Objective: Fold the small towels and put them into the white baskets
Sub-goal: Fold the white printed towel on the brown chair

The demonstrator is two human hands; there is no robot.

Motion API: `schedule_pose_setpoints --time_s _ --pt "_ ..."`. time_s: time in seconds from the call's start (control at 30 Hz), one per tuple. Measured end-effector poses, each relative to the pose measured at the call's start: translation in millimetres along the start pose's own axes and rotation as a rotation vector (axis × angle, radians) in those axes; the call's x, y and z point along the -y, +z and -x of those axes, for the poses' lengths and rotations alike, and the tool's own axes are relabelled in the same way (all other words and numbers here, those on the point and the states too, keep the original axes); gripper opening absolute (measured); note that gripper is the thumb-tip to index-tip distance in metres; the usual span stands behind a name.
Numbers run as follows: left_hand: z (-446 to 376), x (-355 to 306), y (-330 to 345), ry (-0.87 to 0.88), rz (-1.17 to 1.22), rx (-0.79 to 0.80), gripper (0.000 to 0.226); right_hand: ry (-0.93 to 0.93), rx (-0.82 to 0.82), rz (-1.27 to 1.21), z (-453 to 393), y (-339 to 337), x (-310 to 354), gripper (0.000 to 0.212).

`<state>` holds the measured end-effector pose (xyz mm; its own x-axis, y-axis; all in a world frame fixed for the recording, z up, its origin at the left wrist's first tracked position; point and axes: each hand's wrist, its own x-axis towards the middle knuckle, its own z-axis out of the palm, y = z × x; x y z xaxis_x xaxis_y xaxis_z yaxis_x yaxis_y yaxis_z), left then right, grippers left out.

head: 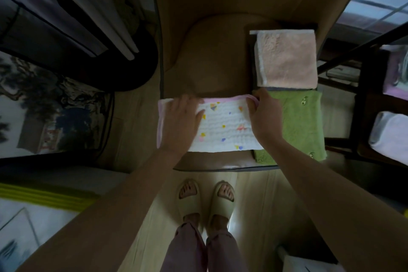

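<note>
So from the head cam I've got the white patterned towel (pixel 223 126) lying folded in a strip on the tan chair seat (pixel 209 62). My left hand (pixel 182 120) lies flat on its 9 o'clock end, fingers straight. My right hand (pixel 263 115) pinches the pink-trimmed corner at 3 o'clock. A green towel (pixel 302 126) sits just beside it at 3, a folded peach towel (pixel 287 57) at 1.

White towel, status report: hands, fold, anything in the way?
Left hand flat on white towel. Right hand pinching its right end. Towel half folded on chair. Green towel and pink towel lie alongside, not blocking.
</note>
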<state>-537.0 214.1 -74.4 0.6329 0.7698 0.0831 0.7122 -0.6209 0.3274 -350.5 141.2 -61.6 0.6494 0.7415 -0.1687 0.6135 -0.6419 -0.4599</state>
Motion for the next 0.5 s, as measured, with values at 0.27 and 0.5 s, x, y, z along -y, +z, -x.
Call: schedule_pose_setpoints --time_s 0.27,0.5 --pt "4.3 -29.7 55.3 0.140 -0.075 0.360 0.061 -0.026 -0.025 -0.124 9.8 2.3 -11.7 0.019" --pt "8.0 -22.8 72.7 0.238 -0.173 0.325 0.067 0.062 -0.124 0.011 18.8 10.6 -17.7 0.027"
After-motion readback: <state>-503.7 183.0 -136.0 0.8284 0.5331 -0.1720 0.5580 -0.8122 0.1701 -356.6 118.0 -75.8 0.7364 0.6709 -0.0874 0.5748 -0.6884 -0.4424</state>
